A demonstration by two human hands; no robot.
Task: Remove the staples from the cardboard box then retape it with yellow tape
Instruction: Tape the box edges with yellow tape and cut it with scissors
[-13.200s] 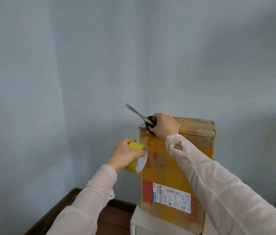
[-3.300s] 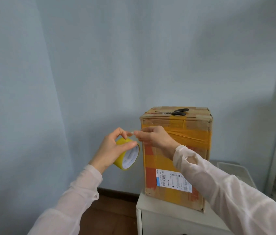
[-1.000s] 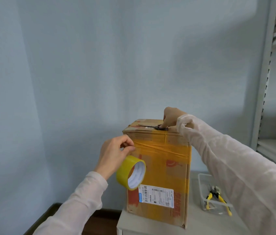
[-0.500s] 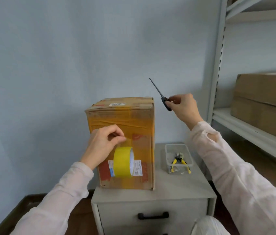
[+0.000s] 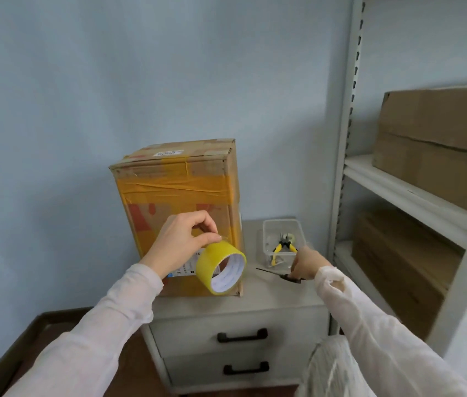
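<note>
While it stands upright on the left of the grey desk [image 5: 255, 299], the cardboard box [image 5: 180, 196] shows a wide, wrinkled band of yellow tape round its upper part, red print below it and a white label on its lid. In front of it the left grip [image 5: 183, 242] pinches the yellow tape roll [image 5: 221, 270]. The right grip [image 5: 306, 266] clasps black scissors [image 5: 272, 273] down at the desk top, beside the box.

Your head camera (the only view) looks forward and down at the box [image 5: 178, 190] on the cabinet [image 5: 272, 295], close in.
</note>
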